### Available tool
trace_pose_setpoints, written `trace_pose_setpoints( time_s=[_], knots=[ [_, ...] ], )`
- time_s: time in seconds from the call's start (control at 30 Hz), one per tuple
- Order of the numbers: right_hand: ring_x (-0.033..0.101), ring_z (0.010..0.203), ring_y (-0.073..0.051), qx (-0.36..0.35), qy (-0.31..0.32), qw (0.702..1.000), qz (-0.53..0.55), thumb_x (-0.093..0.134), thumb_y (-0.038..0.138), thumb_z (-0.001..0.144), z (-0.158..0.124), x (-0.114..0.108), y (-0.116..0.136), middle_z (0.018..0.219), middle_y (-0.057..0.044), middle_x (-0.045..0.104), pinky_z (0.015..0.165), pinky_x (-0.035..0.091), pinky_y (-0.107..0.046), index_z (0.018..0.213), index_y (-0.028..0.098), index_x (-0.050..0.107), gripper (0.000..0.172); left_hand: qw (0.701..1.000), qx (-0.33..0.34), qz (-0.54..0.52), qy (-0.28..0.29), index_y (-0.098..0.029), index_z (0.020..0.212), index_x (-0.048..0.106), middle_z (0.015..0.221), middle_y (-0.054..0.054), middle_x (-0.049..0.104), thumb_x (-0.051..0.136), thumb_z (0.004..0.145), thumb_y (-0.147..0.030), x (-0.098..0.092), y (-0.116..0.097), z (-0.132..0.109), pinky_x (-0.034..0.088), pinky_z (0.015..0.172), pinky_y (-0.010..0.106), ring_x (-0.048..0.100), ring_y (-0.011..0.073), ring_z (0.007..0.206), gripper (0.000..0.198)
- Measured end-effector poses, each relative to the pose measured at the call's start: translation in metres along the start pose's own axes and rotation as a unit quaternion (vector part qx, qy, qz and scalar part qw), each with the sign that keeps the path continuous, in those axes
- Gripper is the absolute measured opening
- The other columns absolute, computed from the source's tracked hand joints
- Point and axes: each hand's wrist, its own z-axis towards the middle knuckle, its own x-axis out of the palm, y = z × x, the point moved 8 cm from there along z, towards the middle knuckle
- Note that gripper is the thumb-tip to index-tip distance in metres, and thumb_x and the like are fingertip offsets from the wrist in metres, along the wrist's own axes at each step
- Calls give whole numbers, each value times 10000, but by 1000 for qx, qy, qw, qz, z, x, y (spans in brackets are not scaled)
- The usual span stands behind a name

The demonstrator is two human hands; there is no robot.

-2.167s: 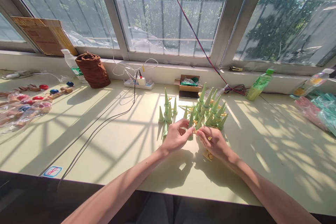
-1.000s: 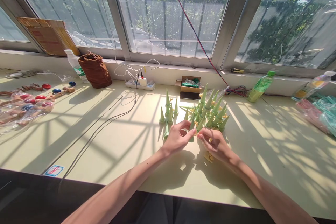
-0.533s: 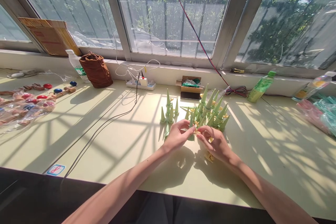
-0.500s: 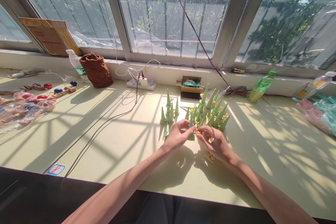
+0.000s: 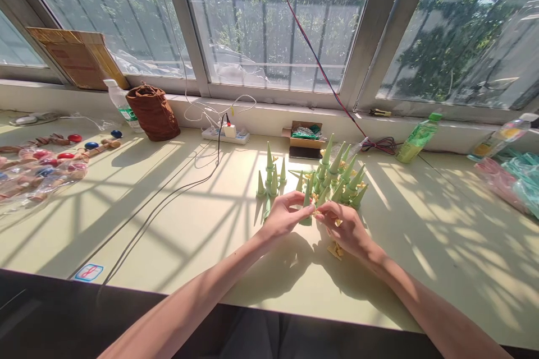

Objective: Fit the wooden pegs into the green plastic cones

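Observation:
My left hand is closed around a pale green cone-shaped piece, its thumb and index finger meeting near the piece's front. Close beside it, my right hand is closed in a pinch on a small yellow piece that touches or nearly touches the cone; the fingers hide most of it. Behind both hands stands a cluster of green spiked pieces, with small yellow bits among them. Left of that is a smaller group of green cones. Several loose yellow pieces lie under my right hand.
Behind the cones sit a small cardboard box and a black phone-like slab. A green bottle leans at right. Black cables cross the table from a power strip. Bagged wooden toys lie at left, near a brown pouch.
Both hands stay almost in place, fingertips still together at the green cone. The whole view has shifted very slightly.

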Motion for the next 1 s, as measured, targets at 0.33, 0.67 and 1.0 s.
trace_pose_setpoints(
  time_s=[0.33, 0.67, 1.0],
  knots=[
    [491, 533, -131, -4, 12, 1000, 8, 546, 267, 943, -1, 2, 0, 623, 6, 577, 520, 409, -274, 801, 193, 575, 162, 995, 32, 93, -17, -149, 1016, 619, 956, 44, 657, 724, 811, -410, 0, -3, -5, 419, 448, 157, 576, 46, 534, 349],
    [490, 510, -125, -27, 19, 999, -13, 515, 269, 954, 1, 0, 6, 612, 8, 573, 494, 398, -263, 783, 206, 541, 184, 990, 57, 126, -12, -151, 1042, 632, 960, 50, 655, 686, 841, -430, 0, -5, -6, 413, 438, 168, 571, 53, 524, 348],
    [527, 527, -139, -41, -24, 999, -25, 613, 290, 924, 1, -7, 8, 653, 8, 580, 525, 477, -288, 979, 215, 599, 94, 999, -3, 30, -28, -146, 890, 685, 852, 41, 705, 753, 774, -451, -1, -3, -1, 411, 435, 165, 557, 54, 505, 333]
  ],
)
